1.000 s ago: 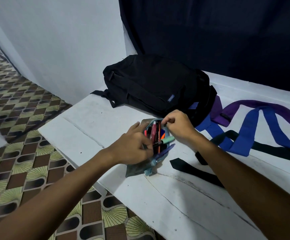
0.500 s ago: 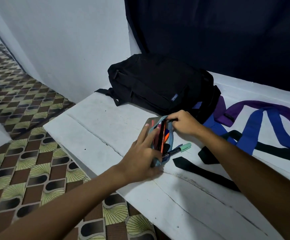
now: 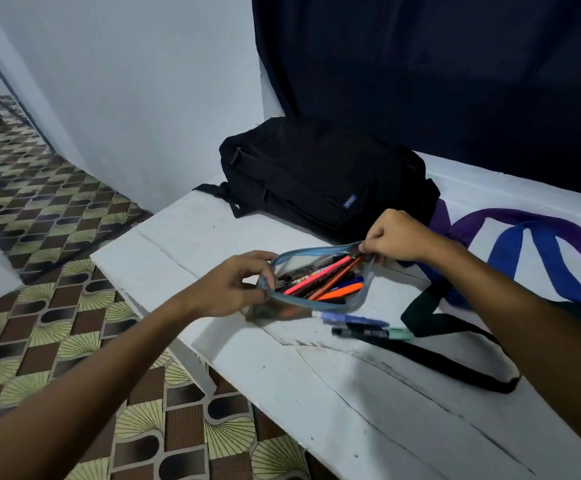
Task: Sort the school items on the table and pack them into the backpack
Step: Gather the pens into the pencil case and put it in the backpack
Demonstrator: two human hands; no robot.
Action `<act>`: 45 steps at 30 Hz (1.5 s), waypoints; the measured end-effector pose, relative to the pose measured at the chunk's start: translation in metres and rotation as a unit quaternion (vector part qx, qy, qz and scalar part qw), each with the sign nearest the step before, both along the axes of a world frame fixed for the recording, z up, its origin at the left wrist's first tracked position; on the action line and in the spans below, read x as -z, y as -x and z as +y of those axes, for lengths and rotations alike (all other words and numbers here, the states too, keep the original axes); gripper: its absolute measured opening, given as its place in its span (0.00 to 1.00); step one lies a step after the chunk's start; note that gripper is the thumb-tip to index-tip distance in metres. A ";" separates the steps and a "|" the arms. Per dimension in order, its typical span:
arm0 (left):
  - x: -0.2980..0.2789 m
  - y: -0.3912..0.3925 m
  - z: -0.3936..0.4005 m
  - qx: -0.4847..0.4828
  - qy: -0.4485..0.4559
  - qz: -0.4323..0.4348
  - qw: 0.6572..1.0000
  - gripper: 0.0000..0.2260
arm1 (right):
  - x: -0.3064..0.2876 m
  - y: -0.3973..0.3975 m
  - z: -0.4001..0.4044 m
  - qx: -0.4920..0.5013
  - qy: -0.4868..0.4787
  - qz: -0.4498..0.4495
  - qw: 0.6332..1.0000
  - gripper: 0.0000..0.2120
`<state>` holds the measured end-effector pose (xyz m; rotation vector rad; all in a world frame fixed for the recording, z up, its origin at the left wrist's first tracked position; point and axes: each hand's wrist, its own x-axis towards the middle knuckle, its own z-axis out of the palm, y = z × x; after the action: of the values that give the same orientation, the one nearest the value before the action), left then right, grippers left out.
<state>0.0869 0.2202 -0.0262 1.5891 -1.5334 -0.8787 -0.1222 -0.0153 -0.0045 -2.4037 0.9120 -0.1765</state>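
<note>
Since half second ago, pouch (image 3: 317,282) pulled open wide, mouth up. My left hand (image 3: 233,289) pinches near rim end, right hand (image 3: 396,237) pinches far end. Most pens (image 3: 320,280) inside; two markers (image 3: 362,325) loose just right of pouch. Backpack (image 3: 323,174) behind pouch, looks closed. I judge: sorting nearly done, packing not begun.

A pale, bluish-white wall (image 3: 119,81) fills the upper left and meets a dark navy curtain (image 3: 438,71) that hangs across the upper right, down to the back edge of a white-painted table (image 3: 317,382). The tabletop is scuffed, with dark cracks and lines running across its boards, and one white leg (image 3: 192,362) shows beneath its near edge. The floor (image 3: 39,327) is tiled in a repeating pattern of brown squares, black ovals and yellow-green fans, stretching away down a passage at the left. The light is dim and cool.
</note>
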 end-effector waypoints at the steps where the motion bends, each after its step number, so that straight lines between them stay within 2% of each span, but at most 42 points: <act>1: -0.002 -0.003 -0.002 0.000 -0.003 0.011 1.000 0.07 | -0.004 0.000 0.000 0.005 -0.012 0.000 1.000 0.12; 5: -0.008 -0.013 -0.011 -0.036 -0.030 0.027 0.999 0.04 | -0.012 -0.002 -0.001 0.047 -0.066 -0.005 0.997 0.13; 8: -0.011 -0.016 -0.021 -0.089 -0.053 0.014 0.995 0.03 | -0.008 -0.004 0.002 0.072 -0.059 -0.019 0.995 0.13; 12: -0.003 -0.009 -0.035 -0.207 -0.057 -0.109 0.970 0.19 | -0.009 -0.001 0.008 0.047 -0.066 -0.043 0.996 0.09; 13: -0.002 -0.004 -0.038 -0.233 -0.045 -0.136 0.962 0.20 | -0.010 0.002 0.010 0.031 -0.073 -0.046 0.996 0.07; 15: -0.001 0.001 -0.040 -0.253 -0.029 -0.138 0.957 0.16 | -0.012 0.006 0.014 -0.001 -0.056 -0.048 0.997 0.03; 17: -0.003 0.006 -0.041 -0.236 -0.036 -0.110 0.965 0.10 | -0.013 0.013 0.019 -0.025 0.023 -0.057 0.998 0.04; 19: -0.006 0.008 -0.040 -0.215 -0.050 -0.097 0.971 0.04 | -0.016 0.021 0.027 -0.070 0.049 -0.056 0.995 0.06; 21: -0.008 0.007 -0.040 -0.205 -0.061 -0.100 0.972 0.05 | -0.022 0.029 0.041 -0.147 -0.015 0.013 0.989 0.06; 23: -0.009 0.006 -0.040 -0.194 -0.075 -0.096 0.973 0.10 | -0.018 0.035 0.059 -0.211 -0.047 0.140 0.966 0.07; 25: -0.011 0.007 -0.040 -0.183 -0.081 -0.095 0.975 0.14 | -0.005 0.040 0.076 -0.261 0.036 0.231 0.936 0.10; 27: -0.010 0.007 -0.041 -0.183 -0.083 -0.093 0.975 0.16 | 0.016 0.042 0.088 -0.322 0.171 0.244 0.899 0.13; 29: -0.009 0.007 -0.041 -0.181 -0.088 -0.082 0.976 0.17 | 0.032 0.042 0.093 -0.342 0.222 0.242 0.880 0.16; 34: -0.008 0.008 -0.039 -0.175 -0.082 -0.074 0.978 0.17 | 0.039 0.035 0.094 -0.347 0.170 0.248 0.888 0.11; 38: -0.005 0.008 -0.038 -0.181 -0.077 -0.048 0.979 0.18 | 0.036 0.027 0.101 -0.364 0.154 0.270 0.878 0.07; 45: -0.006 0.009 -0.037 -0.159 -0.082 -0.046 0.983 0.21 | 0.033 0.020 0.103 -0.370 0.096 0.280 0.881 0.08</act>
<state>0.0778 0.1828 -0.0204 1.9523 -1.2445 -0.7766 -0.1421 0.0872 -0.0370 -2.8556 0.1177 0.7825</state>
